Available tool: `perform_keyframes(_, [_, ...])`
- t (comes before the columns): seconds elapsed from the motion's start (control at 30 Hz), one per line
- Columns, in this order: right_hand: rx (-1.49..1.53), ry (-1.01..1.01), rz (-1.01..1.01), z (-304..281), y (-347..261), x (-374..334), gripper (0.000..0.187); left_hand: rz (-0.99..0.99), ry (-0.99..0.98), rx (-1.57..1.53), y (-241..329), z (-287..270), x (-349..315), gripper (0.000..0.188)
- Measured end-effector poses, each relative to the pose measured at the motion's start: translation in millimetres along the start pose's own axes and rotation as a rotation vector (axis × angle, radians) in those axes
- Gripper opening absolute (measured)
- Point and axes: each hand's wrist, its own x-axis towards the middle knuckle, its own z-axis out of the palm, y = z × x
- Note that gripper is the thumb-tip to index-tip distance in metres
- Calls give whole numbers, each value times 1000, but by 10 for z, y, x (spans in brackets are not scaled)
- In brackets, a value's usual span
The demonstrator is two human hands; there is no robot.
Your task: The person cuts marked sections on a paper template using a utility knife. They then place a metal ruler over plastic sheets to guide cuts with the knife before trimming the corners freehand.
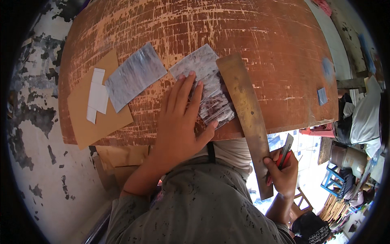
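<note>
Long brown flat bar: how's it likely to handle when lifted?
The brown bar is probably stiff: it extends past the edge of the tabletop with no obvious sag. Its flat shape makes rolling unlikely. With the right hand near one end, the far end may dip or swing.

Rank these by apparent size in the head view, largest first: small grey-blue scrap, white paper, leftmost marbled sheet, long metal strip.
1. Long metal strip
2. Leftmost marbled sheet
3. White paper
4. Small grey-blue scrap
</note>
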Motion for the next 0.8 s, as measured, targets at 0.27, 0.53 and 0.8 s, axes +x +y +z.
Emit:
perform_keyframes(0.27, [-55,-97,198,99,-222,-11,23,-58,-37,-61,-53,61,-65,100])
perform_keyframes(0.53, [-121,-216,140,168,-141,-32,23,-10,-79,-34,37,105,-119,102])
perform_keyframes(0.8, [-186,-272,117,125,-77,3,23,-25,-97,4,37,193,-141,103])
